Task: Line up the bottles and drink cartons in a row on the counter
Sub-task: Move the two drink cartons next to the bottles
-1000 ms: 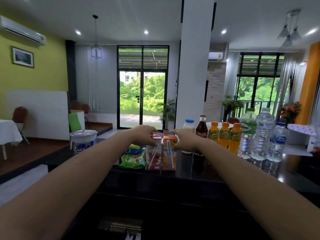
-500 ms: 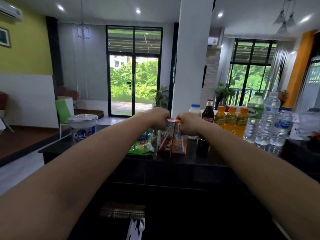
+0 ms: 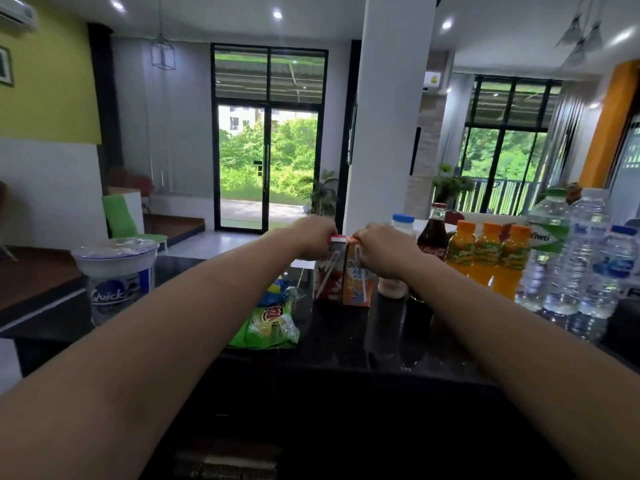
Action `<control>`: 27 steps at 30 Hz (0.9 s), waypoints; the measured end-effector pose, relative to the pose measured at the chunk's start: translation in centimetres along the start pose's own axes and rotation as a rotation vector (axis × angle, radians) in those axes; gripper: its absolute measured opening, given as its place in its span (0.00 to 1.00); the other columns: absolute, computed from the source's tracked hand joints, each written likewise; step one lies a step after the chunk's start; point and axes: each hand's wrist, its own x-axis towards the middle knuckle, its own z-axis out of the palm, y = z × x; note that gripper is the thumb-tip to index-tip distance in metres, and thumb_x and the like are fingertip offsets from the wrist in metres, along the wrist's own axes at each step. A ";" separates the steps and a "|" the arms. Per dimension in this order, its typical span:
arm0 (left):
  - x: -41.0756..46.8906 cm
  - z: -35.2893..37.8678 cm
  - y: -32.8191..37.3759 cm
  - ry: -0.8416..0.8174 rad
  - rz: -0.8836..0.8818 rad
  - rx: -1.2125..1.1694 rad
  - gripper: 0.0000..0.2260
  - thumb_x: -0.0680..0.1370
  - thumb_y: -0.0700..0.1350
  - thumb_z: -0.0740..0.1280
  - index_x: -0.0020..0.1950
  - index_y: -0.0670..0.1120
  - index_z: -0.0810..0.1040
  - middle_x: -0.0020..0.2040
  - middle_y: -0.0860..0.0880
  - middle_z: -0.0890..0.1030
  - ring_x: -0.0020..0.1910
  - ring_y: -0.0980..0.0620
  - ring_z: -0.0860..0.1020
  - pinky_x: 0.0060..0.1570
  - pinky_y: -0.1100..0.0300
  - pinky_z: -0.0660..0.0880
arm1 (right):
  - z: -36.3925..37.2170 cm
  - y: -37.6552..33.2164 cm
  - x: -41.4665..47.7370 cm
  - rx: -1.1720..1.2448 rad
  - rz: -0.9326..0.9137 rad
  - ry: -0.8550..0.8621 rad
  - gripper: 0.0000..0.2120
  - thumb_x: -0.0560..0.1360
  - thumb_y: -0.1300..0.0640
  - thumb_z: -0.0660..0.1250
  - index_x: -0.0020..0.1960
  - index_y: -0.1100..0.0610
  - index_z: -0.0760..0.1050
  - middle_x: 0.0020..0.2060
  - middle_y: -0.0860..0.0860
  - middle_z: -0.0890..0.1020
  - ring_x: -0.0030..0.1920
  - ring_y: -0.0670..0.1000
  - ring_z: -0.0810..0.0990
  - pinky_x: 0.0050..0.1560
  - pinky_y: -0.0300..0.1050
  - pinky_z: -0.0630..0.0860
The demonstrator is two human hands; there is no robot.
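Cartons (image 3: 341,284) on counter (image 3: 346,337), left of bottles (image 3: 485,258).

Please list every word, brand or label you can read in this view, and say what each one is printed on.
"Quick": white lidded tub.
"Coca-Cola": dark glass bottle.
"Du", cut off by the right hand: orange carton.
Thai lettering: green-labelled water bottle.
Too blurred to read: red carton, three orange juice bottles, green snack packet, blue-labelled water bottles.

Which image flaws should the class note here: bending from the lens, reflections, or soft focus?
Head view: the wide lens bows the white pillar and stretches both forearms; the glossy black counter mirrors the water bottles; the bright glass door backlights the room; the Quick cup looks slightly soft.
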 end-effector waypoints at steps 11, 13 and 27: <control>3.1 1.3 0.1 0.003 -0.003 -0.049 0.13 0.76 0.36 0.64 0.60 0.40 0.77 0.57 0.42 0.79 0.56 0.44 0.76 0.49 0.57 0.70 | 0.9 2.0 1.8 -0.363 -0.069 0.039 0.11 0.76 0.52 0.65 0.55 0.56 0.77 0.52 0.55 0.81 0.58 0.57 0.73 0.59 0.56 0.67; 3.4 1.5 0.4 0.005 0.004 -0.055 0.13 0.76 0.36 0.63 0.60 0.40 0.78 0.57 0.42 0.79 0.55 0.44 0.76 0.48 0.57 0.70 | 0.8 2.2 1.8 -0.384 -0.071 0.036 0.11 0.76 0.52 0.65 0.55 0.56 0.77 0.51 0.55 0.81 0.58 0.57 0.73 0.58 0.55 0.67; 2.8 1.8 0.8 -0.009 -0.024 -0.057 0.22 0.77 0.38 0.62 0.71 0.43 0.68 0.67 0.41 0.74 0.64 0.42 0.72 0.57 0.54 0.69 | 0.7 2.5 1.5 -0.325 -0.032 0.028 0.11 0.77 0.55 0.62 0.55 0.58 0.77 0.51 0.56 0.81 0.57 0.58 0.73 0.48 0.50 0.65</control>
